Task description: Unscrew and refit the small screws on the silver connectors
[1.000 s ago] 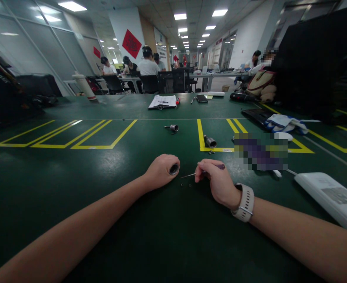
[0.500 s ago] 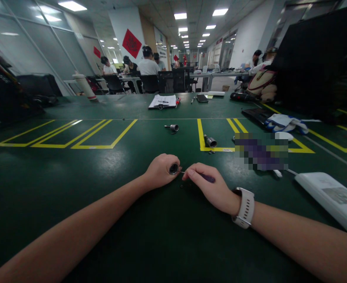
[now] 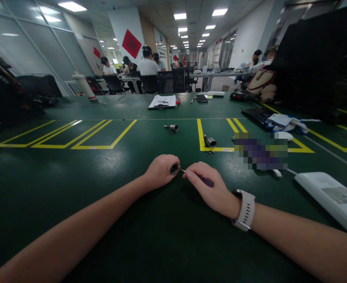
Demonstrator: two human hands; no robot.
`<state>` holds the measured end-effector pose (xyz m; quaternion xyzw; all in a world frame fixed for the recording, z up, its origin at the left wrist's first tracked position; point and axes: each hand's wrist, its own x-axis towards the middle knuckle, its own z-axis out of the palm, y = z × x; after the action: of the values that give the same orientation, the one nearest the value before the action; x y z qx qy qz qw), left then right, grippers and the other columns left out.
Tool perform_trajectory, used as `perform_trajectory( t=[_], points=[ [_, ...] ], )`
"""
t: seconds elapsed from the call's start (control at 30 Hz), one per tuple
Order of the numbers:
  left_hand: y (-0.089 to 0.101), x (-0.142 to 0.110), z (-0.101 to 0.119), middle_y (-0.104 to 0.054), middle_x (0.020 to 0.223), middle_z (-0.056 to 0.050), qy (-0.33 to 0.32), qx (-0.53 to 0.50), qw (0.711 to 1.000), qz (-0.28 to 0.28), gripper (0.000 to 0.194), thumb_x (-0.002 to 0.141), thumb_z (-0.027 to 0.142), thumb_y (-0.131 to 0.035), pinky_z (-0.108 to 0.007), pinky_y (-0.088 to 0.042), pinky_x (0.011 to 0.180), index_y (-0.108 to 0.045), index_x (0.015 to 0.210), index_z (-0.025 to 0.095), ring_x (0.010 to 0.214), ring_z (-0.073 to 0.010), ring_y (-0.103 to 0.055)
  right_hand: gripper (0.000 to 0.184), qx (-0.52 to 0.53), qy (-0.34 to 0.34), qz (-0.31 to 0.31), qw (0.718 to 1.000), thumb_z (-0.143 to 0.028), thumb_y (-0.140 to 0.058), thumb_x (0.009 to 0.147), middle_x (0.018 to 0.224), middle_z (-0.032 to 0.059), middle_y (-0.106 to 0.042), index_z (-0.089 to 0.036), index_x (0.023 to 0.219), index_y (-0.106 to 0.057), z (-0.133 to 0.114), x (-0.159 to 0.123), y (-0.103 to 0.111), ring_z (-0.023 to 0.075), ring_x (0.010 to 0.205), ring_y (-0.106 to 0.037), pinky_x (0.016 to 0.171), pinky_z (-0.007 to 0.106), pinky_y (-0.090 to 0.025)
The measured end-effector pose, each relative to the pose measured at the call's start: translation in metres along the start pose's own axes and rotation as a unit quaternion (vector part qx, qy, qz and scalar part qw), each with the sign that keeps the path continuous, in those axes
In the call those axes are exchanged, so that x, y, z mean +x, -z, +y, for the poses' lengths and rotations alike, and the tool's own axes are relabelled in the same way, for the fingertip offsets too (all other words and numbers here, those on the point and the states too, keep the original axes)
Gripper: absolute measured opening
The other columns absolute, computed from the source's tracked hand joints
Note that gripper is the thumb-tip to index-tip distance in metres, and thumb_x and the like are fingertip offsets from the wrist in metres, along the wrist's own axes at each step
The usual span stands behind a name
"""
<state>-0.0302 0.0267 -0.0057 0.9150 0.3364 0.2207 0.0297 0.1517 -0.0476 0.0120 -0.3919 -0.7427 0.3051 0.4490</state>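
Wrapped in my left hand (image 3: pixel 159 172) is a metal socket-like cylinder (image 3: pixel 174 169), its round open end facing me. My right hand (image 3: pixel 206 185) is closed on a thin screwdriver (image 3: pixel 208 182) with a purple handle. The screwdriver's slim shaft points left, and its tip is at the rim of the cylinder's opening; whether it goes inside I cannot tell. A tiny dark ring (image 3: pixel 182 186) lies on the table just below the gap between my hands. Most of the cylinder is hidden by my left fingers.
Beyond my hands on the green table (image 3: pixel 126 243) lie two similar metal parts, one in the middle (image 3: pixel 174 128) and another at the yellow tape (image 3: pixel 211 142), with small rings (image 3: pixel 211 152) near it. A clipboard (image 3: pixel 162 101) lies farther back. At right are gloves (image 3: pixel 285 122) and a white device (image 3: pixel 329 196).
My right hand has moved left with the screwdriver, bringing its tip from beside the cylinder to its rim. One of the two tiny rings on the table no longer shows. My left hand stays nearly still.
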Motion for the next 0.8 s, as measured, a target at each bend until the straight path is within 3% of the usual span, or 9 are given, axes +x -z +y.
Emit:
perform_trajectory(
  t=[0.13, 0.27, 0.37, 0.47, 0.57, 0.67, 0.8],
  points=[
    [0.002, -0.001, 0.001, -0.058, 0.068, -0.001, -0.019, 0.024, 0.999, -0.027, 0.005, 0.075, 0.014, -0.053, -0.027, -0.038, 0.062, -0.054, 0.071, 0.015, 0.064, -0.0141, -0.053, 0.024, 0.09, -0.065, -0.016, 0.994, -0.028, -0.047, 0.087, 0.077, 0.0038, -0.064, -0.017, 0.074, -0.065, 0.006, 0.004, 0.001, 0.0173, 0.076, -0.058, 0.07, 0.032, -0.043],
    [0.003, -0.002, 0.001, -0.057, 0.068, -0.001, -0.023, 0.0, 1.0, -0.02, 0.004, 0.076, 0.013, -0.053, -0.026, -0.039, 0.061, -0.054, 0.072, 0.015, 0.063, -0.0131, -0.052, 0.027, 0.276, -0.169, 0.001, 0.946, -0.031, -0.049, 0.086, 0.077, 0.0044, -0.067, -0.017, 0.073, -0.067, 0.017, 0.01, 0.002, 0.0156, 0.073, -0.057, 0.067, 0.029, -0.042],
    [0.002, -0.002, -0.001, -0.055, 0.065, 0.0, -0.028, -0.022, 0.999, -0.006, 0.005, 0.077, 0.014, -0.053, -0.024, -0.039, 0.059, -0.053, 0.071, 0.015, 0.06, -0.0118, -0.051, 0.026, 0.334, -0.196, 0.007, 0.922, -0.032, -0.051, 0.084, 0.075, 0.0049, -0.067, -0.016, 0.07, -0.066, 0.02, 0.012, 0.001, 0.015, 0.071, -0.057, 0.065, 0.029, -0.041],
    [0.001, -0.001, -0.002, -0.055, 0.066, 0.0, -0.018, -0.028, 0.999, -0.001, 0.005, 0.077, 0.015, -0.053, -0.024, -0.039, 0.058, -0.053, 0.072, 0.016, 0.06, -0.0115, -0.051, 0.027, 0.309, -0.18, 0.02, 0.933, -0.032, -0.05, 0.085, 0.074, 0.0043, -0.067, -0.017, 0.07, -0.066, 0.015, 0.01, 0.001, 0.0157, 0.072, -0.057, 0.066, 0.03, -0.042],
    [0.001, -0.001, -0.001, -0.057, 0.068, -0.001, 0.0, 0.001, 1.0, -0.01, 0.004, 0.075, 0.014, -0.054, -0.025, -0.04, 0.061, -0.054, 0.072, 0.016, 0.063, -0.0128, -0.053, 0.026, 0.187, -0.125, 0.021, 0.974, -0.031, -0.049, 0.086, 0.075, 0.0033, -0.066, -0.018, 0.073, -0.067, 0.007, 0.007, 0.002, 0.0168, 0.074, -0.058, 0.069, 0.031, -0.042],
    [0.002, -0.001, 0.001, -0.058, 0.068, -0.002, -0.005, 0.04, 0.999, -0.033, 0.004, 0.074, 0.014, -0.054, -0.027, -0.04, 0.062, -0.055, 0.071, 0.015, 0.064, -0.0146, -0.053, 0.026, 0.1, -0.09, 0.008, 0.991, -0.03, -0.049, 0.086, 0.073, 0.0024, -0.064, -0.018, 0.07, -0.066, 0.003, 0.005, 0.002, 0.0166, 0.073, -0.057, 0.07, 0.032, -0.042],
    [0.004, -0.001, 0.004, -0.059, 0.069, -0.002, -0.012, 0.041, 0.998, -0.041, 0.005, 0.074, 0.012, -0.052, -0.027, -0.039, 0.062, -0.055, 0.072, 0.015, 0.064, -0.0144, -0.053, 0.028, 0.19, -0.13, 0.003, 0.973, -0.032, -0.049, 0.086, 0.074, 0.0028, -0.066, -0.018, 0.071, -0.067, 0.009, 0.007, 0.002, 0.0157, 0.073, -0.058, 0.069, 0.03, -0.043]
  ],
)
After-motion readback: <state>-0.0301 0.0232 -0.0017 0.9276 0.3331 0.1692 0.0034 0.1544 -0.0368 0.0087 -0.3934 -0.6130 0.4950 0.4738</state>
